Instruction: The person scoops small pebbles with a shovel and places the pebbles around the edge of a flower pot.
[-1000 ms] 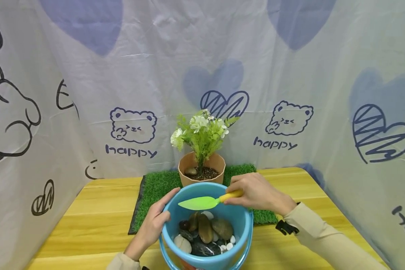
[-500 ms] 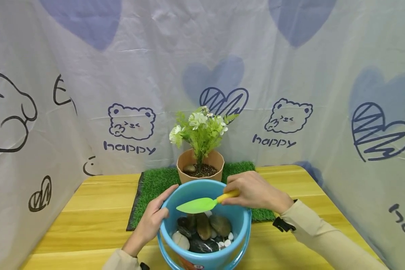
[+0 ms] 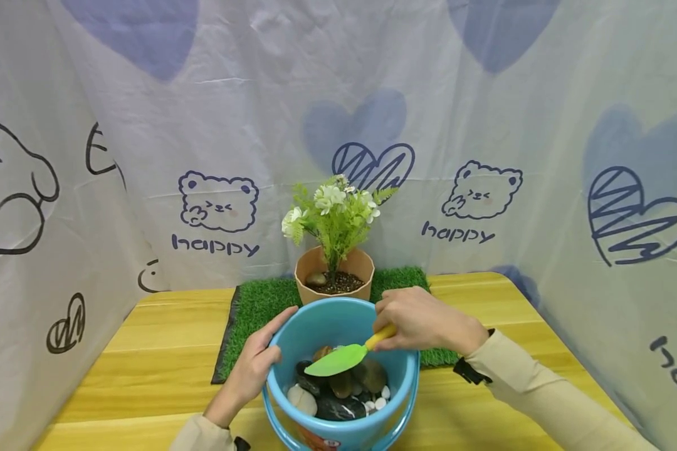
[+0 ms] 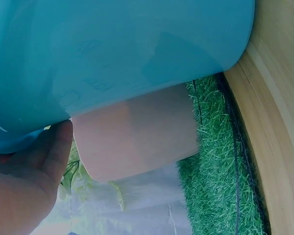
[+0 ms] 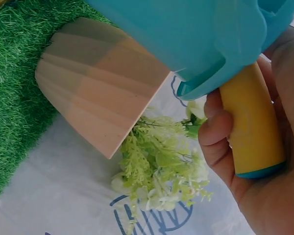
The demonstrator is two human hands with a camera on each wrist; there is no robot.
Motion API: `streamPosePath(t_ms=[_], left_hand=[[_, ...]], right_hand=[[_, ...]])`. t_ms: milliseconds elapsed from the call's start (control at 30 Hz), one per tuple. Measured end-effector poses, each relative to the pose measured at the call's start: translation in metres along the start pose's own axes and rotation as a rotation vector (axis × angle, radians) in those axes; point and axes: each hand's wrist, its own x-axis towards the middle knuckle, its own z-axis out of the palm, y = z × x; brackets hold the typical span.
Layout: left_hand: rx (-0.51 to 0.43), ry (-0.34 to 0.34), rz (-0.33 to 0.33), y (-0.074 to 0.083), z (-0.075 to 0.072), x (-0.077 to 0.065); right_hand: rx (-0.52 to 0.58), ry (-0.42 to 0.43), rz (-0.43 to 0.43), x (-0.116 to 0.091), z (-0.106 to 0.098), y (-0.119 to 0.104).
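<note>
A light-blue bucket (image 3: 293,413) stands at the near middle of the table. My left hand (image 3: 255,358) holds its left rim, thumb at the edge and fingers along the outside. In my right hand (image 3: 423,319), over the bucket's right rim, is a garden trowel (image 3: 338,361) with a green blade and yellow handle (image 5: 252,120). The blade slants down to the left inside the bucket, close over the stones and hiding some of them. Among those are a black stone (image 3: 338,408), a pale stone (image 3: 301,399), a brown stone (image 3: 370,374) and several small white pebbles.
Right behind the bucket, a peach flowerpot (image 3: 334,294) with white flowers (image 3: 330,199), dark soil and one stone stands on an artificial grass mat (image 3: 262,307). Wooden table (image 3: 146,363) lies around it. A printed white curtain (image 3: 293,125) encloses the back and sides.
The trowel has tilted, its blade dipping lower into the bucket toward the stones as the right hand turned. My left hand keeps its place on the rim. The whole view has shifted slightly.
</note>
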Motion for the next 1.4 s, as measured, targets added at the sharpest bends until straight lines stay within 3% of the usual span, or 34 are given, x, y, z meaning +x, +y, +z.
streamPosePath(t_ms=[300, 733, 1033, 1400], left_hand=[[-0.004, 0.009, -0.032, 0.001, 0.003, -0.002], [0.002, 0.026, -0.002, 0.002, 0.003, 0.001], [0.000, 0.030, -0.019, 0.001, 0.003, -0.002], [0.005, 0.035, -0.033, 0.000, 0.004, 0.000]], right_hand=[[-0.043, -0.059, -0.031, 0.004, 0.001, -0.004], [-0.127, -0.029, -0.012, 0.014, 0.005, -0.010], [-0.114, -0.047, 0.028, 0.018, 0.011, -0.014], [-0.095, -0.068, 0.047, 0.030, -0.001, -0.014]])
